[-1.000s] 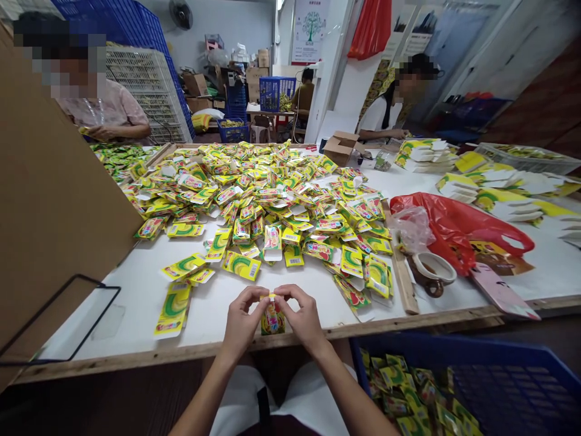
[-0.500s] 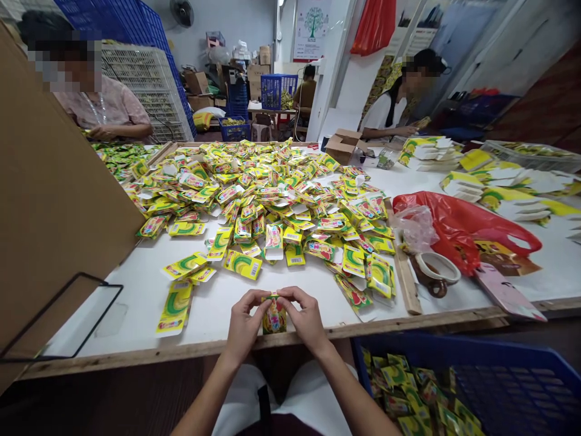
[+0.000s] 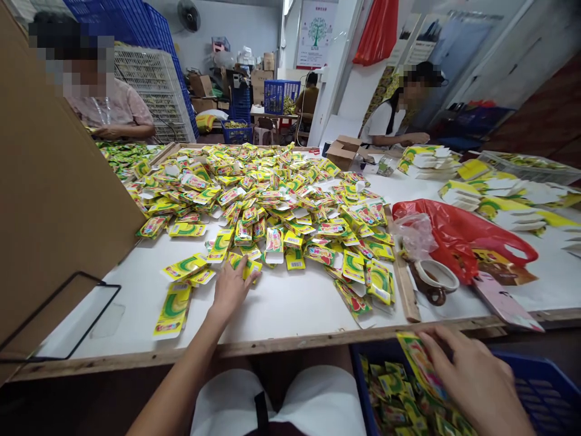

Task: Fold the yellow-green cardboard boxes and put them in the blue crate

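Observation:
My left hand [image 3: 232,283] reaches over the white table with its fingers apart, the tips at a small yellow-green printed box [image 3: 252,270] on the near side of a large heap of such boxes [image 3: 272,197]. Over the blue basket [image 3: 540,378] at the lower right, my right hand [image 3: 474,375] pinches a small printed carton [image 3: 422,363] at its edge. Beneath it, many similar cartons [image 3: 394,387] lie loosely in the basket. A few single boxes [image 3: 173,307] rest to the left of my left hand.
A tall cardboard panel [image 3: 59,200] and a black wire frame [image 3: 97,284] stand at left. A wooden strip [image 3: 407,290], a cup [image 3: 438,275], a red plastic bag [image 3: 458,224] and a pink pad [image 3: 503,300] lie at right. Two people work across the table.
My hands were together on one carton at the table edge. My right hand has carried a carton right, over the basket; my left has moved forward to a box near the heap.

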`<state>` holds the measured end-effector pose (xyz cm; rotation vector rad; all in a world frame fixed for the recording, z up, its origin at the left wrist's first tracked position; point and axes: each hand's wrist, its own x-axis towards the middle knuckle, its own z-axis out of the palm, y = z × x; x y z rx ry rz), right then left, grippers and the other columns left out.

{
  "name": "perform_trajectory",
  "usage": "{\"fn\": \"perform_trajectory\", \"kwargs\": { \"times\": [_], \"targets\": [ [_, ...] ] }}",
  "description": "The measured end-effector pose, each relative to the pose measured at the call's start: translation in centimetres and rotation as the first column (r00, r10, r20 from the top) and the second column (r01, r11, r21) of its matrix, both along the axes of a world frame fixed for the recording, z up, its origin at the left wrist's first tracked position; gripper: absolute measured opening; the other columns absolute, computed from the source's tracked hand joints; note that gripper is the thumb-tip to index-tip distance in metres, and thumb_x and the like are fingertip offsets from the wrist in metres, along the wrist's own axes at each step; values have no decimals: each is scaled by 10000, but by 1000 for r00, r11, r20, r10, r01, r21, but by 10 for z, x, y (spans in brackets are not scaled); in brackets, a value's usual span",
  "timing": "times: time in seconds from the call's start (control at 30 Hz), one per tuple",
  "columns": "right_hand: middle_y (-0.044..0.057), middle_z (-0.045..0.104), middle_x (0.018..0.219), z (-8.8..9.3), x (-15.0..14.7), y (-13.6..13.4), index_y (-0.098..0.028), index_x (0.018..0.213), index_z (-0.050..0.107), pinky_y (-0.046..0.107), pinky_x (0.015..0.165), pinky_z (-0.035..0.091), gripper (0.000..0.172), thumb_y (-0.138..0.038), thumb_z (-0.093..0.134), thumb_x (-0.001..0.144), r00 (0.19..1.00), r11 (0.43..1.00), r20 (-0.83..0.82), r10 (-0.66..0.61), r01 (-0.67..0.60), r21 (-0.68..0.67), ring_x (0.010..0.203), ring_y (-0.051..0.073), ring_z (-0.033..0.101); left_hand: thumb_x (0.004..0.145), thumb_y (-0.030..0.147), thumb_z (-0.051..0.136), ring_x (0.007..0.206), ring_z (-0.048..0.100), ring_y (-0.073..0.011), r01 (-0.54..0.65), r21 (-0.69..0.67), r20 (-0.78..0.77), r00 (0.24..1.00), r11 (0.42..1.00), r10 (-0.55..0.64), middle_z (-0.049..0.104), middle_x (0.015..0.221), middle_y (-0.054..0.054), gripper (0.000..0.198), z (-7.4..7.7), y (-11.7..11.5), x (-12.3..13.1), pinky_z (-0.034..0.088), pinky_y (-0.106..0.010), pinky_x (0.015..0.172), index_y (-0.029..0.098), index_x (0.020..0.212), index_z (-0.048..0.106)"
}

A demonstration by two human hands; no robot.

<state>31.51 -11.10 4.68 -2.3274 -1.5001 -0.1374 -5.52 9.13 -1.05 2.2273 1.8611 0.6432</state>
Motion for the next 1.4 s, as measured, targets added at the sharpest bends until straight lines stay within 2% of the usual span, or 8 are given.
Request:
{"fn": "perform_trajectory", "kwargs": {
  "times": [0.13, 0.3, 0.47, 0.63, 0.8, 0.97, 1.17, 1.4],
  "targets": [
    [132, 702, 840, -21, 22, -17, -230, 840, 691, 464, 663, 455, 379, -507, 444, 765, 995, 982, -15, -100, 96, -164, 786, 358, 638, 793, 549, 514, 981, 527, -342, -130, -17, -105, 986, 991, 127, 494, 1081, -176, 486, -2, -5, 3, 432, -467, 813, 184, 1109, 571],
    [90, 696, 940, -26, -46, 16, -214, 895, 657, 410, 841, 471, 293, -443, 498, 805, 861, 970, -450, 236, -234, 60, 915, 276, 632, 782, 350, 546, 788, 590, -242, -131, -111, 272, 949, 985, 157, 536, 900, -73, 245, 6, -29, -5, 478, -376, 704, 202, 950, 445],
    [94, 666, 975, -44, -147, 72, -198, 966, 592, 357, 826, 504, 196, -340, 505, 863, 507, 880, -719, 475, -291, 376, 912, 226, 633, 805, 330, 527, 743, 625, -154, 241, -228, 875, 477, 943, 89, 570, 873, 6, 313, 6, -65, 14, 503, -276, 649, 262, 1001, 293],
    [54, 647, 964, -66, -194, 100, -217, 1038, 507, 305, 789, 517, 192, -260, 536, 853, 248, 818, -780, 574, -223, 531, 887, 181, 641, 845, 250, 497, 872, 624, -141, 441, -173, 923, 385, 881, -12, 583, 1069, -44, 403, 4, -89, 36, 498, -297, 776, 280, 1195, 298],
    [50, 660, 943, -71, -184, 105, -204, 1009, 570, 294, 777, 506, 187, -231, 573, 824, 278, 817, -772, 572, -268, 510, 873, 183, 631, 837, 216, 501, 917, 618, -173, 499, -190, 871, 483, 845, -90, 611, 1106, -69, 319, 1, -84, 28, 490, -304, 805, 224, 1156, 486],
    [34, 677, 829, -61, -181, 112, -194, 863, 657, 285, 741, 488, 129, -214, 530, 853, 342, 776, -710, 616, -420, 471, 785, 171, 617, 843, 244, 513, 959, 607, -197, 399, -129, 816, 563, 908, -132, 642, 1015, -69, 170, 0, -77, 30, 471, -310, 849, 185, 963, 618],
    [41, 668, 866, -59, -187, 116, -200, 944, 635, 285, 743, 496, 132, -223, 551, 845, 360, 781, -693, 624, -313, 540, 813, 172, 624, 834, 236, 542, 936, 617, -180, 306, -53, 903, 421, 951, -85, 643, 1000, -59, 212, -3, -78, 39, 491, -312, 832, 202, 1043, 561],
    [52, 671, 864, -54, -189, 112, -200, 856, 680, 288, 732, 491, 115, -245, 576, 838, 377, 742, -641, 669, -386, 547, 820, 179, 617, 824, 281, 569, 944, 622, -196, 280, -99, 870, 490, 955, -53, 681, 963, -75, 169, 1, -81, 37, 474, -313, 868, 164, 917, 649]
  ]
}}
